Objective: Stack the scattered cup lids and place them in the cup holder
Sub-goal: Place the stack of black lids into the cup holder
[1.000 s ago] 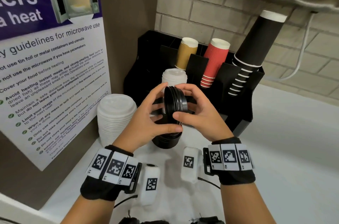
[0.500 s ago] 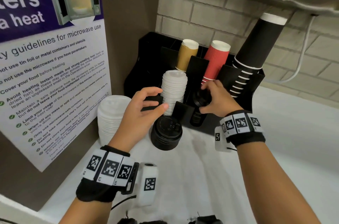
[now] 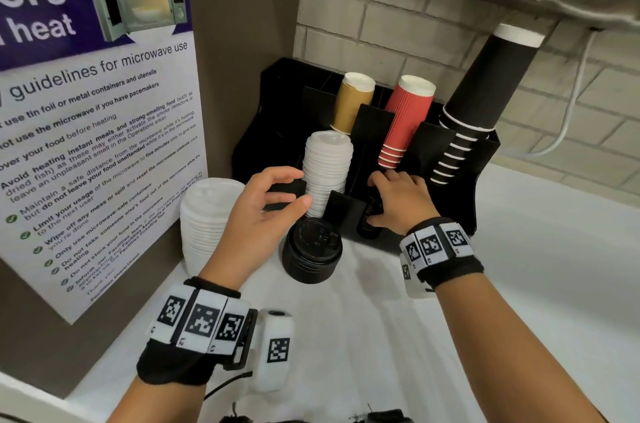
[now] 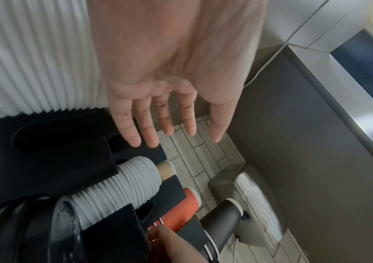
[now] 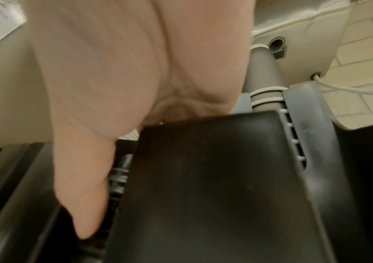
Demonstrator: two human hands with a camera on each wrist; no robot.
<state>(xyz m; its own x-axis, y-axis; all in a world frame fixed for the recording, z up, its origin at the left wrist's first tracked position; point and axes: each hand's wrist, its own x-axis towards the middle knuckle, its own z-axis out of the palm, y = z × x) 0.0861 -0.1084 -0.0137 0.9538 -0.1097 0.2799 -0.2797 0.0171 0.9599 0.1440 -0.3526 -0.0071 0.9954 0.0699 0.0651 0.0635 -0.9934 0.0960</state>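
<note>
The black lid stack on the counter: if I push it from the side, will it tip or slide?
The black lid stack looks squat and wide, so it would probably slide, not tip. Its lids seem nested, likely moving together.

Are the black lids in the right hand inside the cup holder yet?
Yes, mostly. The right hand grips the small stack of black lids standing low in a front slot of the cup holder; how deep cannot be seen.

**Occluded / Unresolved Items**

Right hand (image 3: pixel 394 201): fingers reach into cup holder (image 3: pixel 460 211) slot; grip on black lids (image 5: pixel 118 170) not resolvable, palm fills right wrist view. Microwave poster (image 3: pixel 97 131): text cut off at left edge. White lid stack (image 4: pixel 32 58): cropped, blurred in left wrist view.
</note>
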